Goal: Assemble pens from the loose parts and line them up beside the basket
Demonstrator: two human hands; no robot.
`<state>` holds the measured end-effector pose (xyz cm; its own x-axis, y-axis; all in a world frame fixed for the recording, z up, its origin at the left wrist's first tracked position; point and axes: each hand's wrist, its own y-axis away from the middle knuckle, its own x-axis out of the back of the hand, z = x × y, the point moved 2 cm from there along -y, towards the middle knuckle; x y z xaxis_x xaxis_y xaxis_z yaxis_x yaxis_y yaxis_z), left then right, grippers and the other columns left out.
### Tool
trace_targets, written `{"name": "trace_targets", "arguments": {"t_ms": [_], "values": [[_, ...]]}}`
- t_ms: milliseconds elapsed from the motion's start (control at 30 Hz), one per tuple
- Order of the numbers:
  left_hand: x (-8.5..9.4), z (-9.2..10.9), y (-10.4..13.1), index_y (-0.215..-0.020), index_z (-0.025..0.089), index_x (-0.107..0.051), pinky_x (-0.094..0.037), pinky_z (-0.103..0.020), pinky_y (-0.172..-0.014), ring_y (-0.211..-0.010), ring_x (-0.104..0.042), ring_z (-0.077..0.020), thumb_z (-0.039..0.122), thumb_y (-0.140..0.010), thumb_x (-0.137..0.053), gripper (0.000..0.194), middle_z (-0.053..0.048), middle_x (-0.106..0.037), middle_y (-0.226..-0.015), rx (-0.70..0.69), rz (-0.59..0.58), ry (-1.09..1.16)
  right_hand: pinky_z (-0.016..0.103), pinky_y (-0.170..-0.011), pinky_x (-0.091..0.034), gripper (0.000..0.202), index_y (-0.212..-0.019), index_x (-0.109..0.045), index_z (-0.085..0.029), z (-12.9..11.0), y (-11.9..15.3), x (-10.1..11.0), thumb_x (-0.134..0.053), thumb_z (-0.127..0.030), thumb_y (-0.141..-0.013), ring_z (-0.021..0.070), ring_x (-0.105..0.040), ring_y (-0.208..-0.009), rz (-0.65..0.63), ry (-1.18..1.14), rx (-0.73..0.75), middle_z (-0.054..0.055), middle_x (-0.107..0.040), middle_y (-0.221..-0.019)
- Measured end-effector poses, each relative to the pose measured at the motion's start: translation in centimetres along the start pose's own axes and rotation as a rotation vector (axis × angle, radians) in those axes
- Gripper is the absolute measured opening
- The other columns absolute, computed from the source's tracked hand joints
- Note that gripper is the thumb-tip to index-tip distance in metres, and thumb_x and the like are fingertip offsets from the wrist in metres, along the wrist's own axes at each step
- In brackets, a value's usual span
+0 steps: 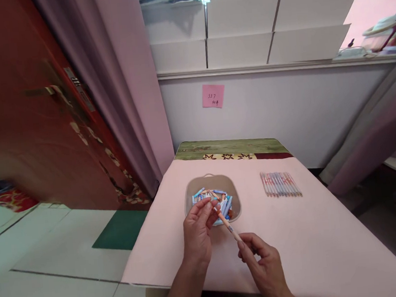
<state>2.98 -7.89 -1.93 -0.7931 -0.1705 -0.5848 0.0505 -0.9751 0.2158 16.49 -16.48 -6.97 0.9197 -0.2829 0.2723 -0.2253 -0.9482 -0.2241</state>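
Note:
A peach-coloured pen (229,226) with an orange-brown band slants between my two hands, over the near rim of a basin. My left hand (199,225) is closed in a pinch around its upper end; the fingertips hide what is there. Lower down, the thumb and fingers of my right hand (263,259) grip the other end. Behind my left hand sits the grey-beige basin (236,189), holding several loose blue, white and orange-brown pen parts (227,205). To the right, a row of slim pens (280,184) lies side by side on the table.
A pale pink cover lies over the table (319,239), with a green patterned strip (226,146) at its far edge. White boxes (241,18) are stacked on the ledge behind. A pink note (213,95) is stuck below them. A red-brown door (23,114) and purple curtain stand left.

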Motion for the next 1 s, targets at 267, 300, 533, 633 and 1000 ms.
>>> {"name": "trace_targets", "arguments": {"t_ms": [267,300,533,633,1000], "values": [[0.3,0.0,0.0,-0.090,0.013,-0.068,-0.055,-0.029,-0.075,-0.077,-0.070,-0.0175,0.023,-0.065,-0.079,0.030,-0.010,-0.074,-0.088,0.068,0.015,0.052,0.020,-0.050,-0.044,0.026,-0.085,-0.068,-0.018,0.1,0.1,-0.3,-0.055,-0.040,-0.087,0.0132,-0.054,-0.053,-0.023,-0.007,-0.012,0.000,-0.060,-0.058],[0.4,-0.1,0.0,-0.091,0.013,-0.068,-0.055,-0.028,-0.075,-0.076,-0.069,-0.0172,0.023,-0.065,-0.079,0.030,-0.010,-0.074,-0.089,0.069,0.013,0.053,0.020,-0.050,-0.044,0.027,-0.085,-0.068,-0.018,0.2,0.1,-0.4,-0.055,-0.041,-0.087,0.0134,-0.054,-0.053,-0.029,-0.010,-0.025,0.000,-0.060,-0.058],[0.5,-0.1,0.1,-0.090,0.012,-0.068,-0.055,-0.030,-0.078,-0.078,-0.070,-0.0185,0.024,-0.065,-0.079,0.030,-0.010,-0.074,-0.087,0.077,0.016,0.075,0.020,-0.051,-0.045,0.028,-0.087,-0.068,-0.017,0.5,0.2,-0.3,-0.054,-0.041,-0.087,0.0141,-0.055,-0.054,-0.028,-0.032,-0.043,0.001,-0.060,-0.058],[0.5,-0.2,-0.1,-0.091,0.012,-0.067,-0.055,-0.029,-0.076,-0.077,-0.070,-0.0177,0.025,-0.065,-0.080,0.031,-0.010,-0.074,-0.088,0.074,0.016,0.063,0.021,-0.052,-0.044,0.030,-0.085,-0.068,-0.017,0.4,0.2,-0.4,-0.053,-0.043,-0.087,0.0135,-0.053,-0.054,-0.039,-0.019,-0.041,0.001,-0.059,-0.058],[0.5,-0.6,-0.1,-0.094,0.012,-0.066,-0.055,-0.029,-0.073,-0.074,-0.068,-0.0154,0.027,-0.070,-0.075,0.030,-0.008,-0.073,-0.087,0.024,-0.023,-0.038,0.022,-0.058,-0.046,0.030,-0.099,-0.060,-0.018,1.1,0.1,-0.8,-0.056,-0.045,-0.086,0.0143,-0.057,-0.059,-0.071,-0.063,-0.114,0.000,-0.062,-0.064]]}}
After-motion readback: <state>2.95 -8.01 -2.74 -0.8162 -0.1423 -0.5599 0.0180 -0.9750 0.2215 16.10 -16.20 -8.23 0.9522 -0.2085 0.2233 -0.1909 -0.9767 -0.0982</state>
